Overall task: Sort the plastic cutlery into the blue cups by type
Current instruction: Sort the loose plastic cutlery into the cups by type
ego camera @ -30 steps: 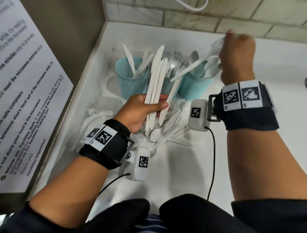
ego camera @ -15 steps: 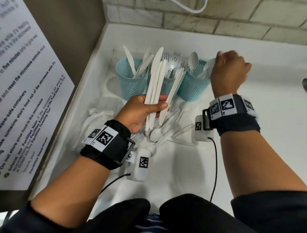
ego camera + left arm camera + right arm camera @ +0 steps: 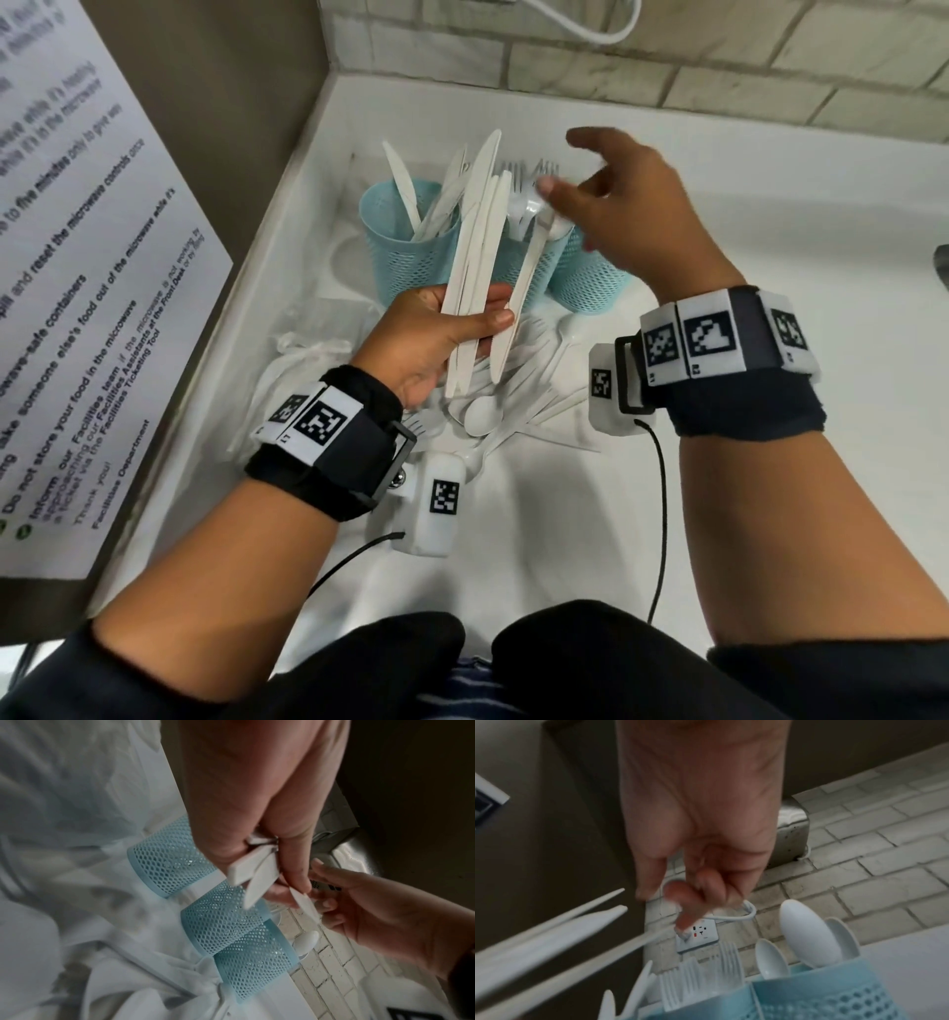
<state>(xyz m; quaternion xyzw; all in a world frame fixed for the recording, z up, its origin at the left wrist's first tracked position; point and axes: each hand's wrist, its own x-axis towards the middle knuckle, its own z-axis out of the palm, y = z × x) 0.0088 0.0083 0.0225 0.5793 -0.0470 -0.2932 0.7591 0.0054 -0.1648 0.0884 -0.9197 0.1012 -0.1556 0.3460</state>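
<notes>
My left hand [image 3: 457,329] grips a bundle of white plastic knives [image 3: 477,236] by the handles, blades fanned up in front of the cups. The left wrist view shows the handles [image 3: 246,870] poking out of the fist. Three blue mesh cups stand in a row: the left cup [image 3: 411,246] holds knives, the middle cup [image 3: 506,270] forks [image 3: 706,971], the right cup [image 3: 590,277] spoons [image 3: 808,933]. My right hand [image 3: 580,169] hovers over the middle cup, fingers spread and empty, fingertips close to the rightmost knife's tip; whether they touch it is unclear.
Loose white spoons and forks [image 3: 493,406] lie in a pile on the white counter [image 3: 539,539] below my left hand. A crumpled clear bag [image 3: 303,354] lies left of the pile. A brick wall [image 3: 667,67] and a brown panel [image 3: 231,103] close the corner.
My right hand let a spoon go into the right cup, then swung left toward the knife bundle with its fingers spread. The left hand has kept still with the knives.
</notes>
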